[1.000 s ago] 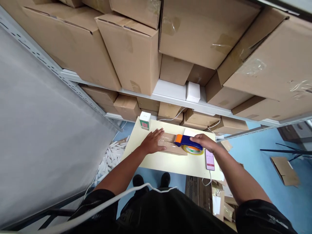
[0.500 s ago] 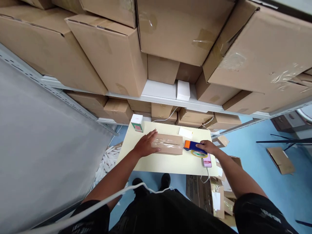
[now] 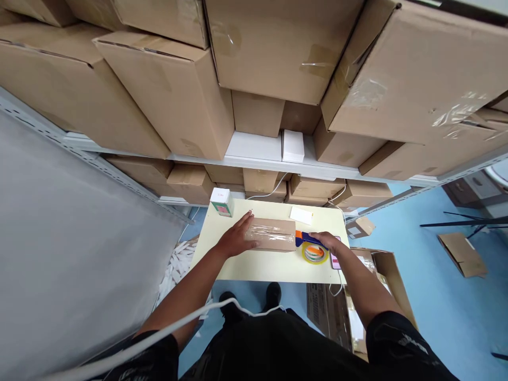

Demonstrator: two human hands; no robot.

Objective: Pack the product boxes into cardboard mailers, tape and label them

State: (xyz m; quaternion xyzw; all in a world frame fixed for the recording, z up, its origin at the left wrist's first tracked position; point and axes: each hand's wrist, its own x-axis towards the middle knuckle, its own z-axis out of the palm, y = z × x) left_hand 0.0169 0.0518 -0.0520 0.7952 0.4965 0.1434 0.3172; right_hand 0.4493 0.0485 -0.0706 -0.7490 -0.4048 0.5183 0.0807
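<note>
A small brown cardboard box (image 3: 273, 235) lies on a pale yellow table (image 3: 257, 264), with clear tape shining along its top. My left hand (image 3: 237, 238) rests flat on the box's left end, fingers stretched out. My right hand (image 3: 326, 241) is closed round the blue handle of a tape dispenser (image 3: 311, 246) with an orange head and a yellow-rimmed roll. The dispenser's head sits at the box's right end.
A small white and green carton (image 3: 221, 201) and a white card (image 3: 301, 215) lie at the table's far edge. A phone (image 3: 335, 259) lies by my right wrist. Shelves of large cardboard boxes (image 3: 278, 79) rise behind. An open carton (image 3: 381, 275) stands on the blue floor to the right.
The dispenser was drawn rightward off the box's top to its right end, leaving tape along the top. My left hand stayed on the box.
</note>
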